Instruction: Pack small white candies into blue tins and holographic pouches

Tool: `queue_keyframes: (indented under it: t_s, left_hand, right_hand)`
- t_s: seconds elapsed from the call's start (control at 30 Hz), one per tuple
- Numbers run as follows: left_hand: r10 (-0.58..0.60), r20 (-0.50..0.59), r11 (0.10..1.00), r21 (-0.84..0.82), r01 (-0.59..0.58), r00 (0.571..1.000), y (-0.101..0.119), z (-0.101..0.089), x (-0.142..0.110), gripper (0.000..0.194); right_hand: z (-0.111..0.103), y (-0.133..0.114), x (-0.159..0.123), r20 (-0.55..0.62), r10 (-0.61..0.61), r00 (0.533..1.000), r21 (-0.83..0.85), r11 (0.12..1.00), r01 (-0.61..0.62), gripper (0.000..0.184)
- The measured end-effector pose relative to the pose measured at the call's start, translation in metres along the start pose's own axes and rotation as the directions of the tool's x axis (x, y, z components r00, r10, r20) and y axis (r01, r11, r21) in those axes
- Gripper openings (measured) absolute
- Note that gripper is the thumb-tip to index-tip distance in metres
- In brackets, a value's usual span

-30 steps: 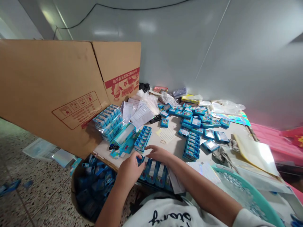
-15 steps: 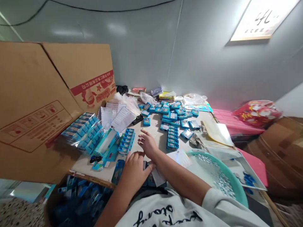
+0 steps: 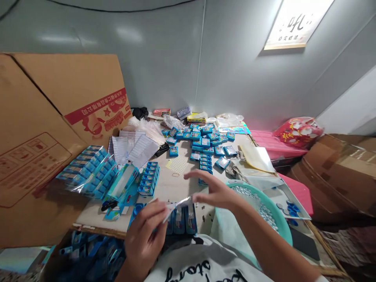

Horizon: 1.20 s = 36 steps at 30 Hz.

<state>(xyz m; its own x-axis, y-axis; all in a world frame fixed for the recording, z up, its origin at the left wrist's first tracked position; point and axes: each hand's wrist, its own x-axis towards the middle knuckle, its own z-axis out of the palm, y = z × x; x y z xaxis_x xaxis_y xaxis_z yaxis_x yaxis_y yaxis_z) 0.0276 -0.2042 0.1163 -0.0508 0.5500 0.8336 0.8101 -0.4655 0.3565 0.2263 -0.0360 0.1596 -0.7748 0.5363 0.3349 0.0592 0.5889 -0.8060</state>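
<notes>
My left hand (image 3: pixel 147 231) pinches a thin stack of white paper slips (image 3: pixel 172 210), seen almost edge-on, above a row of blue plastic cases (image 3: pixel 179 221) at the front edge of the table. My right hand (image 3: pixel 216 192) is at the far end of the slips, its fingers spread and its thumb by a shiny end piece; whether it touches is unclear. The left hand hides part of the row. Beyond the hands stand two upright rows of blue boxes, one at left (image 3: pixel 149 179) and one partly behind my right hand (image 3: pixel 205 161).
A turquoise basin (image 3: pixel 283 235) with small silvery pieces sits at right. Loose blue boxes (image 3: pixel 202 143) are heaped at the back. Wrapped boxes (image 3: pixel 88 172) lean by a large carton (image 3: pixel 96 78) at left. A bin of blue cases (image 3: pixel 91 250) is below the table edge.
The view has swung right. The white slips have come up off the row of cases into my left hand. My right hand has moved right, fingers spread.
</notes>
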Motion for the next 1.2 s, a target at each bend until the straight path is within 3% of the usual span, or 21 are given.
queue_keyframes:
  t_s: [0.07, 0.17, 0.3, 0.4, 0.43, 0.53, 0.63, 0.73, 0.8, 0.87, 0.93, 1.07, 1.13, 1.2]
  left_hand:
    - [0.205, -0.034, 0.979, 0.024, -0.204, 0.978, 0.012, -0.022, 0.002, 0.036]
    - [0.339, 0.120, 0.935, 0.069, -0.348, 0.933, 0.017, -0.041, -0.001, 0.029]
    - [0.195, 0.359, 0.965, 0.096, -0.244, 0.913, 0.007, -0.042, -0.017, 0.028]
    - [-0.035, 0.495, 0.994, 0.111, -0.023, 0.868, 0.005, -0.041, -0.030, 0.008]
    - [-0.116, 0.516, 0.992, 0.093, 0.079, 0.848, 0.007, -0.042, -0.033, 0.011]
    - [-0.292, 0.468, 0.947, 0.020, 0.321, 0.834, 0.013, -0.041, -0.040, 0.045]
    - [-0.401, 0.308, 0.913, 0.054, 0.404, 0.863, 0.015, -0.035, -0.046, 0.029]
    - [-0.520, 0.107, 0.852, 0.132, 0.506, 0.847, 0.008, -0.031, -0.052, 0.017]
    - [-0.646, -0.036, 0.755, 0.115, 0.645, 0.762, -0.001, -0.034, -0.056, 0.022]
    - [-0.780, -0.157, 0.613, 0.005, 0.790, 0.606, -0.014, -0.041, -0.063, 0.032]
    - [-0.866, -0.243, 0.478, -0.140, 0.867, 0.438, -0.029, -0.051, -0.074, 0.040]
    - [-0.931, -0.335, 0.279, -0.393, 0.876, 0.146, -0.063, -0.072, -0.116, 0.052]
    - [-0.941, -0.338, 0.171, -0.499, 0.850, -0.009, -0.074, -0.083, -0.147, 0.056]
    - [-0.928, -0.360, 0.106, -0.505, 0.856, -0.097, -0.076, -0.093, -0.178, 0.051]
  right_hand:
    - [-0.006, -0.013, -0.014, 0.100, -0.136, 0.986, -0.276, 0.948, 0.158, 0.032]
    - [0.004, -0.013, -0.024, 0.095, -0.289, 0.953, -0.463, 0.834, 0.299, 0.027]
    - [0.029, 0.011, -0.035, 0.059, -0.353, 0.934, -0.539, 0.776, 0.328, 0.027]
    - [0.043, 0.022, -0.044, -0.049, -0.411, 0.910, -0.529, 0.784, 0.325, 0.028]
    - [0.046, 0.022, -0.046, -0.107, -0.425, 0.899, -0.507, 0.801, 0.318, 0.029]
    - [0.049, 0.013, -0.047, -0.310, -0.421, 0.852, -0.397, 0.872, 0.286, 0.032]
    - [0.036, 0.004, -0.044, -0.465, -0.293, 0.835, -0.287, 0.943, 0.171, 0.031]
    - [0.008, 0.013, -0.048, -0.494, -0.046, 0.868, -0.231, 0.970, -0.079, 0.022]
    - [-0.013, 0.034, -0.057, -0.513, 0.155, 0.844, -0.202, 0.934, -0.294, 0.022]
    - [-0.030, 0.063, -0.070, -0.564, 0.332, 0.756, -0.149, 0.860, -0.489, 0.039]
    - [-0.038, 0.093, -0.084, -0.544, 0.428, 0.722, -0.188, 0.776, -0.602, 0.049]
    - [-0.035, 0.132, -0.088, -0.485, 0.523, 0.701, -0.358, 0.613, -0.704, 0.047]
    - [-0.028, 0.138, -0.073, -0.449, 0.555, 0.700, -0.336, 0.622, -0.708, 0.048]
    - [-0.020, 0.136, -0.046, -0.428, 0.541, 0.724, -0.325, 0.656, -0.681, 0.054]
